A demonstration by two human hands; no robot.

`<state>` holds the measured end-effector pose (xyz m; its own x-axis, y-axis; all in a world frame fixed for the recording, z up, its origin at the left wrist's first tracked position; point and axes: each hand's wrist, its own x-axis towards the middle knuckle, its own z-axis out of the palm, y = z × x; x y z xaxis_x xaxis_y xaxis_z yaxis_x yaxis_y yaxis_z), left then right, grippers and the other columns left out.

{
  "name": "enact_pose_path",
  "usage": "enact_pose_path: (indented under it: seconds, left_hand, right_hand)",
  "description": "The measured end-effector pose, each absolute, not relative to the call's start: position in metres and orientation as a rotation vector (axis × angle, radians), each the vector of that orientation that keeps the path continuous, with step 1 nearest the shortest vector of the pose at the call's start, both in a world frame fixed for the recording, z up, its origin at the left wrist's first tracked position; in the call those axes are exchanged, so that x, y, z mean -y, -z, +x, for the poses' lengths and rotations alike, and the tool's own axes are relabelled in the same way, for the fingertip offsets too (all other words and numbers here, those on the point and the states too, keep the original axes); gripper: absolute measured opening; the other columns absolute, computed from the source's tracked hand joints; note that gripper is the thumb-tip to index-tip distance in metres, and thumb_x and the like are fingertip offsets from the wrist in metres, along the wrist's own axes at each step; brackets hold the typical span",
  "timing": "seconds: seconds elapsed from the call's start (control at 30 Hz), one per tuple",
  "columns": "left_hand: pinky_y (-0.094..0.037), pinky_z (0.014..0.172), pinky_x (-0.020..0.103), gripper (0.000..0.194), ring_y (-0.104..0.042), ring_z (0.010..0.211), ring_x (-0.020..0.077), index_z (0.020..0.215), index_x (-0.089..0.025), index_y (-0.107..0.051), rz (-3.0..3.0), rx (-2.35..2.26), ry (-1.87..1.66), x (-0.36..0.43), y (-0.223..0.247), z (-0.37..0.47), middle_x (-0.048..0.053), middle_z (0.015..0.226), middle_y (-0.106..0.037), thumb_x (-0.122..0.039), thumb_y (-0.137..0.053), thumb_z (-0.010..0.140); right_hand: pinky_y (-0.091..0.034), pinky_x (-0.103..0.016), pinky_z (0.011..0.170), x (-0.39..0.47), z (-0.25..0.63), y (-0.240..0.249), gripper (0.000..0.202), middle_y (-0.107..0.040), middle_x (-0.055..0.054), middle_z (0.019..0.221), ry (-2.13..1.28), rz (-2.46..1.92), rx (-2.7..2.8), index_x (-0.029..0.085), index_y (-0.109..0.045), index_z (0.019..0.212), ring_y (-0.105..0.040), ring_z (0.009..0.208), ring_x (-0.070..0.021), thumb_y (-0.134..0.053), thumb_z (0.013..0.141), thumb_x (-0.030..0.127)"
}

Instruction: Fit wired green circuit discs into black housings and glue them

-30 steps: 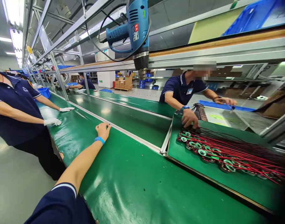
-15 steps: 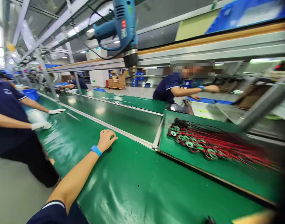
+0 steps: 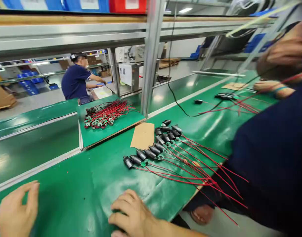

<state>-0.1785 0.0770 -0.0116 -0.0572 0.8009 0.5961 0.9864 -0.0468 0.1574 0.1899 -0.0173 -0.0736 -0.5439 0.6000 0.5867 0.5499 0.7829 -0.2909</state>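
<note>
My left hand (image 3: 17,210) is at the lower left over the green mat (image 3: 74,191), its fingers loosely curved and nothing visible in them. My right hand (image 3: 133,214) rests low on the mat near its front edge, fingers bent and slightly apart, also with nothing seen in it. Beyond the right hand lie several black cylindrical parts (image 3: 141,154) with red wires (image 3: 175,179) trailing toward the front edge. Small green rings (image 3: 160,157) sit at the wire ends of some of them.
A brown cardboard piece (image 3: 142,135) lies behind the black parts. On a raised green board (image 3: 111,130) is a heap of red-wired ring parts (image 3: 101,120). A person in dark clothing (image 3: 269,141) is close at the right. A metal post (image 3: 153,59) rises from the bench.
The view has swung to the right. My right hand, the black parts and the person at the right have come into view; the hanging power driver has left it.
</note>
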Motion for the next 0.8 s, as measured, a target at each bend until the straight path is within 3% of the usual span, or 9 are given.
enact_pose_path:
  seconds: [0.03,0.13,0.37,0.43,0.5,0.6,0.67,0.8]
  left_hand:
    - [-0.055,0.084,0.052,0.024,-0.070,0.091,0.0332,0.086,-0.038,-0.070,-2.015,1.767,0.960,-0.076,0.012,-0.157,-0.002,0.086,-0.079,-0.047,-0.047,0.088]
    - [-0.055,0.092,0.054,0.020,-0.072,0.101,0.0322,0.095,-0.034,-0.070,-2.497,1.462,0.902,-0.069,0.022,-0.085,0.004,0.104,-0.079,-0.047,-0.057,0.090]
    - [-0.054,0.106,0.049,0.044,-0.058,0.131,0.0309,0.138,-0.034,-0.057,-2.965,1.234,0.615,-0.066,0.041,0.012,0.009,0.145,-0.059,-0.044,-0.059,0.095]
    - [-0.052,0.108,0.052,0.051,-0.055,0.134,0.0317,0.144,-0.033,-0.050,-2.977,1.258,0.629,-0.069,0.041,0.022,0.010,0.149,-0.055,-0.042,-0.060,0.095]
    - [-0.051,0.109,0.054,0.053,-0.055,0.135,0.0323,0.145,-0.034,-0.049,-2.970,1.305,0.621,-0.072,0.043,0.028,0.011,0.148,-0.056,-0.043,-0.061,0.094]
    - [-0.049,0.111,0.056,0.051,-0.052,0.138,0.0327,0.145,-0.033,-0.050,-2.961,1.330,0.547,-0.072,0.048,0.028,0.010,0.149,-0.055,-0.047,-0.058,0.096]
    - [-0.046,0.114,0.056,0.052,-0.048,0.142,0.0321,0.147,-0.033,-0.047,-2.973,1.310,0.493,-0.070,0.049,0.025,0.009,0.154,-0.051,-0.049,-0.053,0.098]
    - [-0.045,0.115,0.054,0.054,-0.046,0.145,0.0306,0.149,-0.031,-0.046,-2.996,1.297,0.454,-0.068,0.048,0.018,0.009,0.156,-0.049,-0.051,-0.050,0.099]
  right_hand:
    - [-0.043,-0.038,0.094,0.017,0.200,0.061,0.029,-0.071,-0.003,0.114,-0.130,-0.928,2.269,0.026,-0.064,0.109,-0.061,0.105,-0.0187,-0.058,0.096,0.050]
    - [-0.039,-0.040,0.099,0.007,0.241,0.025,0.020,-0.071,-0.004,0.117,-0.099,-1.132,2.198,0.024,-0.065,0.110,-0.059,0.108,-0.0203,-0.059,0.097,0.039]
    - [-0.038,-0.039,0.097,-0.046,0.293,-0.034,0.028,-0.072,-0.007,0.111,-0.005,-1.489,2.263,0.022,-0.070,0.110,-0.059,0.106,-0.0206,-0.047,0.105,0.036]
    - [-0.039,-0.038,0.096,-0.054,0.282,-0.034,0.027,-0.072,-0.006,0.111,-0.029,-1.464,2.343,0.023,-0.069,0.113,-0.060,0.105,-0.0204,-0.051,0.103,0.041]
    - [-0.037,-0.043,0.102,-0.059,0.267,-0.024,0.037,-0.068,-0.009,0.124,-0.016,-1.445,2.399,0.024,-0.065,0.125,-0.058,0.114,-0.0240,-0.058,0.098,0.050]
    - [-0.024,-0.061,0.113,-0.067,0.253,0.003,0.066,-0.046,-0.016,0.154,0.057,-1.498,2.426,0.028,-0.051,0.145,-0.041,0.139,-0.0368,-0.063,0.090,0.062]
    - [-0.015,-0.069,0.114,-0.072,0.253,0.019,0.064,-0.039,-0.018,0.159,0.073,-1.533,2.420,0.031,-0.049,0.148,-0.033,0.145,-0.0405,-0.060,0.092,0.061]
    - [-0.019,-0.066,0.114,-0.071,0.264,0.029,0.048,-0.055,-0.017,0.144,0.029,-1.558,2.409,0.027,-0.051,0.145,-0.044,0.137,-0.0349,-0.049,0.102,0.048]
